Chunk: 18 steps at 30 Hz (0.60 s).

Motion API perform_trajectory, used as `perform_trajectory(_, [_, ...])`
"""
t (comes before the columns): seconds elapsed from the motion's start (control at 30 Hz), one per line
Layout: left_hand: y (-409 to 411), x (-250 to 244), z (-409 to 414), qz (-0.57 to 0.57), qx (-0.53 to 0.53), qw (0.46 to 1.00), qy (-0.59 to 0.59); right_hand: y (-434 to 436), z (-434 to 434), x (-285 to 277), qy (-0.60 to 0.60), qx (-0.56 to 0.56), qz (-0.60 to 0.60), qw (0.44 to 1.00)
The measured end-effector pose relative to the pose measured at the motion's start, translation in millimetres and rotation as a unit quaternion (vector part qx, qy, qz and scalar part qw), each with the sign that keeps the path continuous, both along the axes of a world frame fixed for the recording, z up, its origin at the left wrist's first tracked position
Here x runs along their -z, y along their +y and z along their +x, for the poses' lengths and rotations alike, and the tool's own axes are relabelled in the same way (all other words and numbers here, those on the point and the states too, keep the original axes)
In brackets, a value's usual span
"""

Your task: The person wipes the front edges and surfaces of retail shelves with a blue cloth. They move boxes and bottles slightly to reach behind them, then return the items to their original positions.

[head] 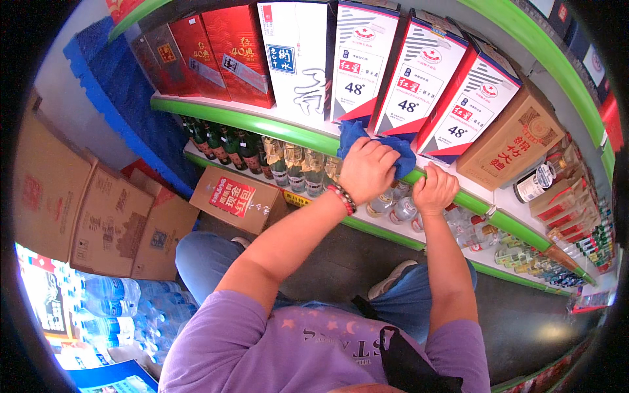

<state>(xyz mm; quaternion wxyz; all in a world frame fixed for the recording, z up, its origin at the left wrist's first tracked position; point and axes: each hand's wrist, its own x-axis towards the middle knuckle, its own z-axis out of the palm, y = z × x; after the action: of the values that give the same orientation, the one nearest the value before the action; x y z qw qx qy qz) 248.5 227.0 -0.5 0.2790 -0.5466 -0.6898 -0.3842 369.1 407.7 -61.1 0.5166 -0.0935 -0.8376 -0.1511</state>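
Observation:
My left hand (369,169), with a beaded bracelet at the wrist, presses a crumpled blue cloth (355,133) against the green front edge of the shelf (295,130). Part of the cloth lies under my fingers, and its upper end touches the shelf surface by the boxes. A little to the right, my right hand (435,190) is curled over the same shelf edge. Directly behind the cloth stand white and red liquor boxes (364,73), (417,83). A tan carton (513,135) stands beyond my right hand.
Glass bottles (295,167) line the lower shelf, close below my hands. A cardboard box (236,199) sits on the floor at the left, near my knee. Tall cartons (105,221) and packs of water bottles (110,294) stand further left. Red boxes (238,56) fill the shelf's left end.

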Motion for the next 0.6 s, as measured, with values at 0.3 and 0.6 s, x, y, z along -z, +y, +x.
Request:
perform_trajectory(0.3, [-121,2,-124,-0.02,-0.194,0.981,0.02,-2,-1,1,-0.007,-0.004,-0.022,1.0])
perform_trajectory(0.6, [-69,14,-89,0.028,-0.242,0.97,0.016,-3,-3,1,0.005,0.0,-0.011,1.0])
